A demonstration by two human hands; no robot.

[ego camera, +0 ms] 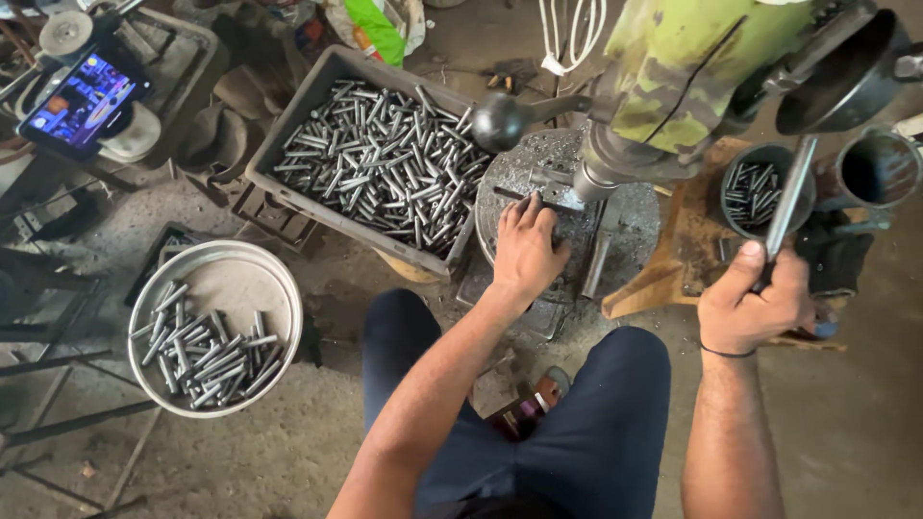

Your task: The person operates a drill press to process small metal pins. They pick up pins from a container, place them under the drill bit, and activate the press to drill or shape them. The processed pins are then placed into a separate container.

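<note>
- A short steel rod (527, 195) lies on the round drill table (630, 207) at the centre of the frame, just under the spindle (588, 181) of the green drill press (687, 67); only its dark end shows past the fingers.
- The left hand (527, 248) rests flat on that table, fingers curled down over the rod and pinning it in place.
- The right hand (755, 303), at the right of the frame, is closed in a fist around the long feed lever (790, 197) of the press.
- Whether the bit is touching the rod cannot be told (the spindle and the fingers hide the contact).
- A grey rectangular crate (288, 125), upper centre-left, is heaped with many like rods and touches the table's left edge.
- A round metal basin (240, 279), lower left, holds a much smaller pile, perhaps a few dozen, lying on one side of its floor.
- A dark cylindrical can (733, 154), upper right beside the lever, holds a handful more rods on end.
- Judging from the piles, the work looks early: the crate is nearly full, while the basin is far from it.
- A phone (82, 101) with a lit screen sits at the upper left, well apart from the hands.
</note>
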